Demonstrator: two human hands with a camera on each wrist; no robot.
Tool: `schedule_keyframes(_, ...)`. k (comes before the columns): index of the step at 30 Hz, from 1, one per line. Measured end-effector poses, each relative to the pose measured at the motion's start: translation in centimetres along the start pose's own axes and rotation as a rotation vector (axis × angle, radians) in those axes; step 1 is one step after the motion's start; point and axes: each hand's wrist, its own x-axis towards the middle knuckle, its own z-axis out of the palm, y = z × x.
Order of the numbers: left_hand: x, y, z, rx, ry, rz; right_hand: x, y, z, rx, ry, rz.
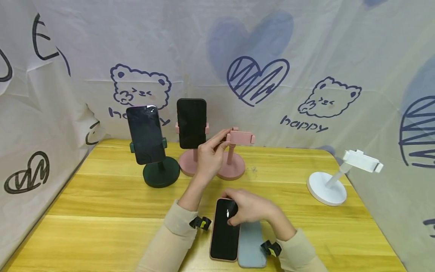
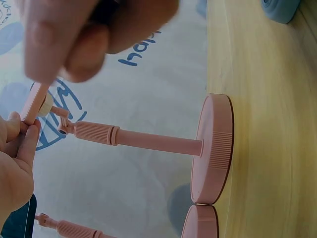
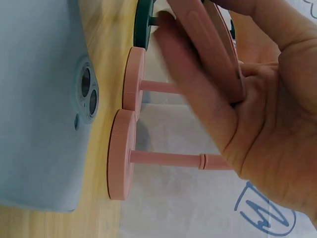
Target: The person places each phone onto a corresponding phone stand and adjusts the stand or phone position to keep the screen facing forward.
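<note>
My left hand (image 1: 209, 158) pinches the edge of the pink phone stand's clamp (image 1: 242, 138). That stand's round base (image 2: 214, 148) rests on the table, its clamp at the top of the stem. My right hand (image 1: 250, 207) grips the upper end of a black-screened phone in a pink case (image 1: 224, 236), screen upward. In the right wrist view, the pink case (image 3: 210, 49) sits between fingers and thumb. Just right of it, a light-blue phone (image 1: 252, 245) lies back up; its camera lenses (image 3: 89, 91) show in the right wrist view.
At the back left, a dark green stand (image 1: 161, 175) holds a black phone (image 1: 146, 134). Another pink stand (image 1: 187, 162) beside it carries a second phone (image 1: 192, 124). A white stand (image 1: 327, 189) with a bare clamp stands at the right. A printed cloth (image 1: 204, 45) hangs behind the table.
</note>
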Motion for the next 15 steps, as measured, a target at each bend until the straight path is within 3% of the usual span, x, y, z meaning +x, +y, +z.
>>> schedule_keyframes(8,-0.1,-0.1,0.0,-0.008,0.003,-0.004,-0.5,0.3,-0.6,0.126,-0.038,-0.009)
schedule_keyframes(15,-0.1,-0.2,0.0,-0.004,0.001,0.002,-1.4,0.8,-1.7,0.193,0.057,-0.032)
